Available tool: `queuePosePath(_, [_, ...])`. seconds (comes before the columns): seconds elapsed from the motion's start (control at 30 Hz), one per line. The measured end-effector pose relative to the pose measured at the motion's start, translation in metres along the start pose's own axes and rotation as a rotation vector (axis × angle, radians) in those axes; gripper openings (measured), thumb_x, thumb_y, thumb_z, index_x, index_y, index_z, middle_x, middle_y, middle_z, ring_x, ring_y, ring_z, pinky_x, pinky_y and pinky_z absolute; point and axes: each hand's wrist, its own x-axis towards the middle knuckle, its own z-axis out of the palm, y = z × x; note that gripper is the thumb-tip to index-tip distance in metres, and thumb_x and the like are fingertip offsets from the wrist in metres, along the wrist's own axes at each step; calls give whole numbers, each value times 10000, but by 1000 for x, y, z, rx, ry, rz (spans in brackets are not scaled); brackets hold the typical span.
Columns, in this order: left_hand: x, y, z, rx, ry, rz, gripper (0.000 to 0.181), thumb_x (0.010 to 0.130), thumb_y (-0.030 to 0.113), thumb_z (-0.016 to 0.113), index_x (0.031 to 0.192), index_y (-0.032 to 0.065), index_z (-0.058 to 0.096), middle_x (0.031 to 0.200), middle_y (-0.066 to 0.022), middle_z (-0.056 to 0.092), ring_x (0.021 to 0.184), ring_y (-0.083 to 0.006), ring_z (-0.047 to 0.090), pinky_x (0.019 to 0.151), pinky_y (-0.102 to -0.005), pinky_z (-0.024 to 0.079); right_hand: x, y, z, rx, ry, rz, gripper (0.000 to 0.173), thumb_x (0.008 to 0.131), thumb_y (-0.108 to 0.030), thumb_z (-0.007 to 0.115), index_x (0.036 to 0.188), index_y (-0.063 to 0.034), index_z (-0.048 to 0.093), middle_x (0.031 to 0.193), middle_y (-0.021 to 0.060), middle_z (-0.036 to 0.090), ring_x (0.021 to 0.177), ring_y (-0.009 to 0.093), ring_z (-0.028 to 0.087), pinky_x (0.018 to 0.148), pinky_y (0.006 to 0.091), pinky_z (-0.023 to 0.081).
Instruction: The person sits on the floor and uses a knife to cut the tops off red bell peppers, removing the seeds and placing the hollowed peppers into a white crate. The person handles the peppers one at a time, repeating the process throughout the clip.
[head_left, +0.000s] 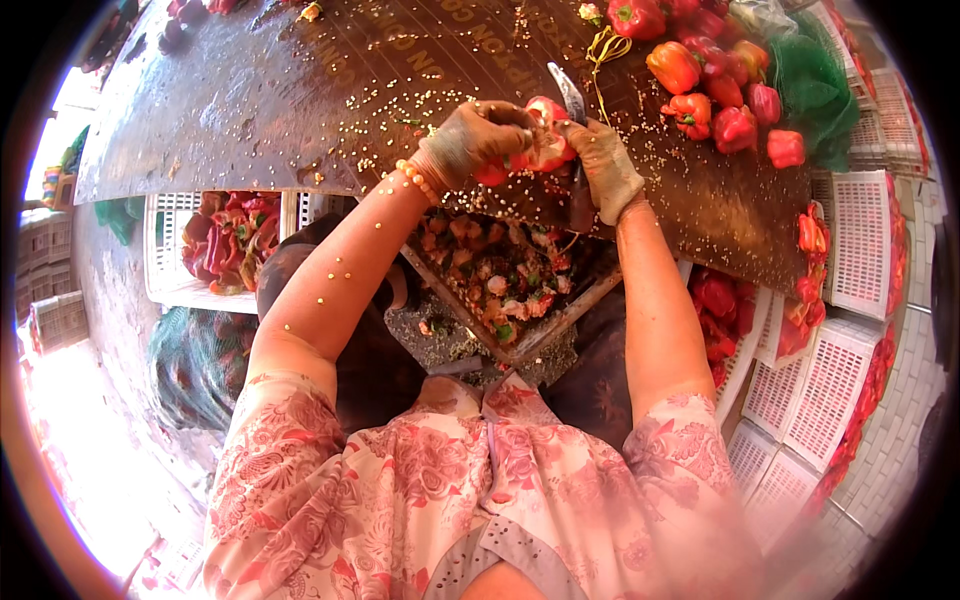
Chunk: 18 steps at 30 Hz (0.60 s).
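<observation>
Above the table's near edge, my gloved left hand grips a red bell pepper that is cut open. Its pale inside faces up between my hands. My gloved right hand holds a knife, whose curved blade points away from me past the pepper. The right thumb is at the pepper's side; whether it touches the flesh I cannot tell. Below my hands, a crate is full of pepper cores, stems and seeds. Pale seeds are scattered over the brown tabletop and stick to my left forearm.
Whole red and orange peppers are heaped at the far right beside a green mesh bag. At left, a white crate holds cut red pepper pieces, above a filled mesh sack. White crates of peppers line the right.
</observation>
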Motion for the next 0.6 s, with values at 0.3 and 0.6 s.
queuePosePath(0.3, [7, 25, -11, -310, 208, 103, 323, 918, 193, 541, 1178, 8, 584, 971, -91, 675, 856, -191, 664, 810, -328, 549, -13, -15, -2, -141, 117, -22, 277, 891, -340, 653, 1009, -89, 652, 771, -40, 584, 595, 54, 513, 520, 220, 426])
queuePosePath(0.6, [8, 52, -37, 1523, 814, 618, 176, 836, 196, 620, 965, 111, 703, 1114, -51, 657, 1034, -234, 611, 915, -459, 474, -21, -20, -14, 41, 90, 3, 219, 892, -292, 608, 1001, -101, 606, 731, -47, 527, 602, 53, 482, 535, 213, 397])
